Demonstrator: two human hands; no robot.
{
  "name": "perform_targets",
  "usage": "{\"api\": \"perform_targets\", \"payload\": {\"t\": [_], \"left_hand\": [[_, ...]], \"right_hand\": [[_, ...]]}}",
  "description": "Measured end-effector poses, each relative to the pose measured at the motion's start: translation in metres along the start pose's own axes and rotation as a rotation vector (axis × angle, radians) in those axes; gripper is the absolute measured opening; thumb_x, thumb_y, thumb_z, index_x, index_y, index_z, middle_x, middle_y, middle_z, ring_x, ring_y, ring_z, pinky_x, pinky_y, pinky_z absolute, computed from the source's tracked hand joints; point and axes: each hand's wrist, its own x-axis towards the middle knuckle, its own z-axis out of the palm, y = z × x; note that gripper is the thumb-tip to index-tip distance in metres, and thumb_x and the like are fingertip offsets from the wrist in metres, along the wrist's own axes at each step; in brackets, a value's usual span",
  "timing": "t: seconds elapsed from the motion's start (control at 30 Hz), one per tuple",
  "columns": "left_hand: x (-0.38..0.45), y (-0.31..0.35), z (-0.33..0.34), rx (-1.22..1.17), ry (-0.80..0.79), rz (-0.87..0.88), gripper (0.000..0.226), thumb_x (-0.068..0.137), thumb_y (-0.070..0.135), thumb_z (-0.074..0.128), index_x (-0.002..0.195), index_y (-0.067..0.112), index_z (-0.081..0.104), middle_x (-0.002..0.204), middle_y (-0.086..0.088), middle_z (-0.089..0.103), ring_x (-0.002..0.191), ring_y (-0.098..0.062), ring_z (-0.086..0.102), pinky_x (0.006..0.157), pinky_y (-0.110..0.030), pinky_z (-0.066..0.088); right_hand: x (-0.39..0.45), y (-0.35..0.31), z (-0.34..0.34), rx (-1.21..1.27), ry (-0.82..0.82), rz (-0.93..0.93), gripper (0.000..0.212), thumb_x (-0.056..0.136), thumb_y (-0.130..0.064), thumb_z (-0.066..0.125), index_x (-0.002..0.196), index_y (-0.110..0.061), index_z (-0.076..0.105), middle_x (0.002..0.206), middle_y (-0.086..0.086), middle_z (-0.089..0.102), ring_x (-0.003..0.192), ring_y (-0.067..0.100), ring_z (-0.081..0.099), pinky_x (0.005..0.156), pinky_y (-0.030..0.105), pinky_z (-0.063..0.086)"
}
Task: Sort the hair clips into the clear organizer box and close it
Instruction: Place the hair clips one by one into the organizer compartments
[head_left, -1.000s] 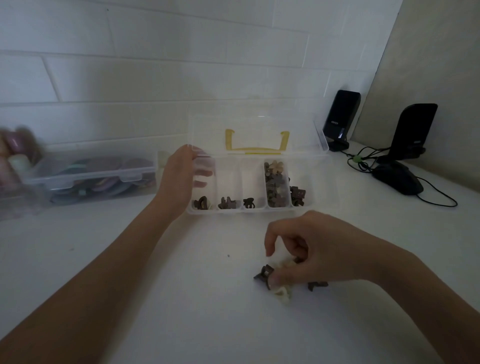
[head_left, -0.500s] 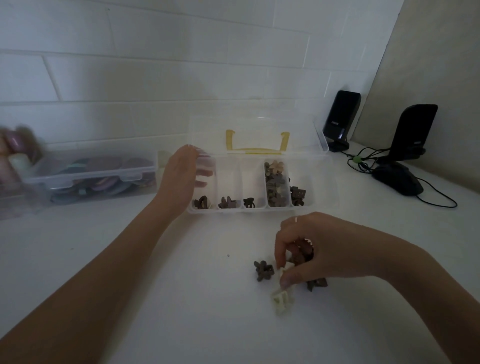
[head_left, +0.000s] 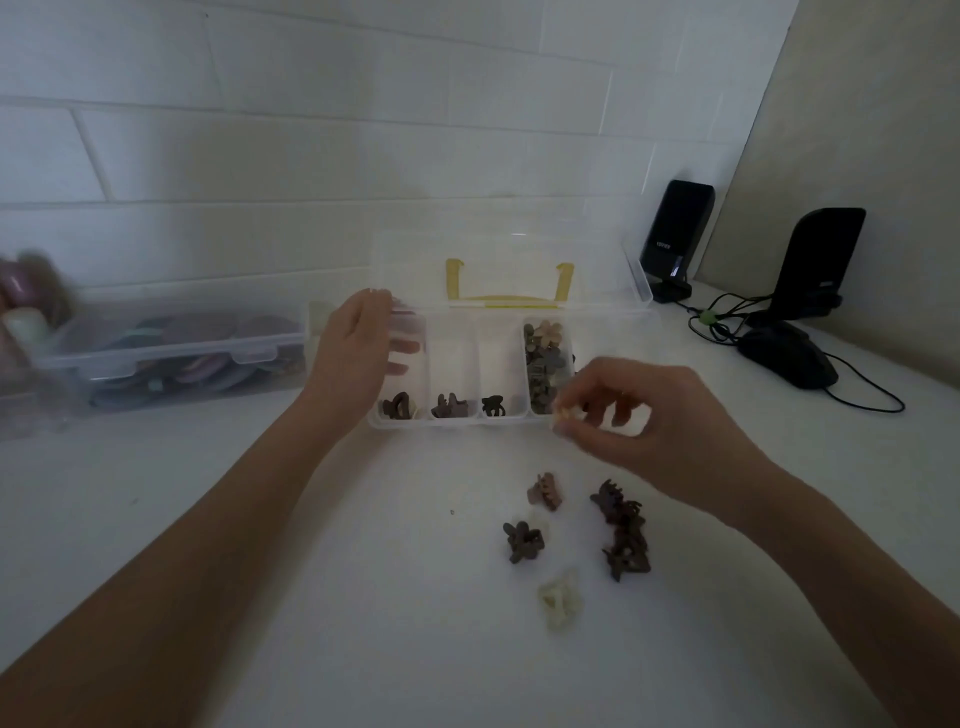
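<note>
The clear organizer box stands open on the white table, its lid with a yellow handle leaning back. Dark clips lie in its left compartments; the fourth compartment is full of brown and tan clips. My left hand grips the box's left end. My right hand pinches a small pale clip at the box's front right edge. Loose clips lie on the table below: a tan-brown clip, a dark flower clip, a cream clip and a dark cluster.
A second clear lidded box with coloured items sits at the left by the wall. Two black speakers, a black mouse and cables occupy the back right. White tiled wall runs behind.
My right hand has lifted from the loose clips and moved up to the box's front right edge with a pale clip pinched in it. The left hand has stayed on the box.
</note>
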Motion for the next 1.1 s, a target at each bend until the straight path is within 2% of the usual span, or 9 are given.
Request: {"api": "perform_targets", "payload": {"t": [0.13, 0.2, 0.33, 0.43, 0.5, 0.6, 0.73, 0.93, 1.1], "left_hand": [[0.001, 0.002, -0.002, 0.012, 0.006, -0.008, 0.031, 0.097, 0.028, 0.034, 0.086, 0.011, 0.056, 0.081, -0.004, 0.065, 0.063, -0.016, 0.063, 0.061, -0.033, 0.050], [0.001, 0.004, -0.002, 0.003, 0.015, -0.016, 0.031, 0.098, 0.028, 0.034, 0.082, 0.014, 0.057, 0.078, -0.002, 0.065, 0.057, -0.011, 0.063, 0.061, -0.034, 0.051], [-0.002, 0.006, -0.002, 0.007, -0.002, -0.008, 0.030, 0.097, 0.024, 0.033, 0.082, 0.013, 0.057, 0.077, -0.003, 0.065, 0.054, -0.008, 0.063, 0.063, -0.036, 0.052], [-0.004, 0.008, -0.002, 0.007, -0.008, -0.003, 0.030, 0.097, 0.023, 0.032, 0.083, 0.012, 0.057, 0.078, -0.003, 0.064, 0.055, -0.008, 0.063, 0.063, -0.036, 0.052], [-0.005, 0.009, -0.001, 0.003, -0.013, -0.001, 0.030, 0.097, 0.023, 0.032, 0.082, 0.012, 0.056, 0.076, -0.003, 0.064, 0.053, -0.007, 0.062, 0.062, -0.034, 0.052], [-0.006, 0.010, -0.001, -0.004, -0.015, -0.006, 0.030, 0.097, 0.023, 0.033, 0.082, 0.012, 0.056, 0.075, -0.003, 0.064, 0.052, -0.008, 0.062, 0.062, -0.035, 0.051], [-0.005, 0.009, -0.001, 0.001, -0.011, -0.020, 0.031, 0.098, 0.024, 0.033, 0.083, 0.012, 0.056, 0.075, -0.003, 0.064, 0.052, -0.007, 0.061, 0.063, -0.036, 0.052], [-0.007, 0.011, -0.001, 0.018, -0.014, -0.014, 0.031, 0.098, 0.023, 0.031, 0.084, 0.012, 0.056, 0.077, -0.003, 0.064, 0.052, -0.005, 0.061, 0.063, -0.035, 0.052], [-0.007, 0.011, -0.002, 0.021, -0.012, -0.006, 0.031, 0.098, 0.021, 0.030, 0.084, 0.011, 0.056, 0.076, -0.003, 0.064, 0.051, -0.008, 0.061, 0.060, -0.034, 0.051]], "right_hand": [[0.003, 0.015, -0.003, 0.084, 0.369, 0.059, 0.013, 0.080, -0.013, 0.071, 0.084, -0.017, 0.060, 0.088, -0.011, 0.067, 0.073, 0.010, 0.063, 0.065, 0.016, 0.050], [0.004, 0.023, -0.004, 0.102, 0.464, 0.092, 0.015, 0.080, -0.009, 0.071, 0.081, -0.013, 0.057, 0.095, -0.008, 0.068, 0.078, 0.010, 0.063, 0.070, 0.020, 0.052], [0.007, 0.035, 0.001, -0.122, 0.448, 0.034, 0.013, 0.080, -0.012, 0.072, 0.085, -0.018, 0.062, 0.097, -0.009, 0.067, 0.088, 0.008, 0.057, 0.079, 0.018, 0.045], [0.011, 0.040, 0.009, -0.399, 0.441, -0.068, 0.012, 0.079, -0.019, 0.072, 0.089, -0.021, 0.066, 0.097, -0.012, 0.068, 0.094, 0.010, 0.050, 0.088, 0.026, 0.032], [0.012, 0.043, 0.013, -0.561, 0.445, -0.101, 0.011, 0.080, -0.026, 0.067, 0.090, -0.024, 0.067, 0.098, -0.012, 0.071, 0.097, 0.013, 0.046, 0.087, 0.029, 0.023], [0.012, 0.043, 0.012, -0.713, 0.430, -0.130, 0.018, 0.086, -0.032, 0.055, 0.089, -0.025, 0.072, 0.102, -0.004, 0.069, 0.098, 0.017, 0.044, 0.085, 0.035, 0.025], [0.011, 0.038, 0.011, -0.765, 0.418, -0.130, 0.023, 0.088, -0.033, 0.051, 0.091, -0.027, 0.073, 0.090, 0.000, 0.055, 0.086, 0.019, 0.039, 0.078, 0.035, 0.026], [0.005, 0.040, 0.005, -0.747, 0.442, -0.091, 0.028, 0.091, -0.035, 0.048, 0.096, -0.026, 0.074, 0.083, -0.001, 0.055, 0.080, 0.020, 0.044, 0.074, 0.034, 0.026], [0.005, 0.039, 0.007, -0.844, 0.297, 0.009, 0.043, 0.091, -0.042, 0.036, 0.121, -0.026, 0.063, 0.085, 0.002, 0.054, 0.080, 0.023, 0.045, 0.075, 0.036, 0.029]]}}
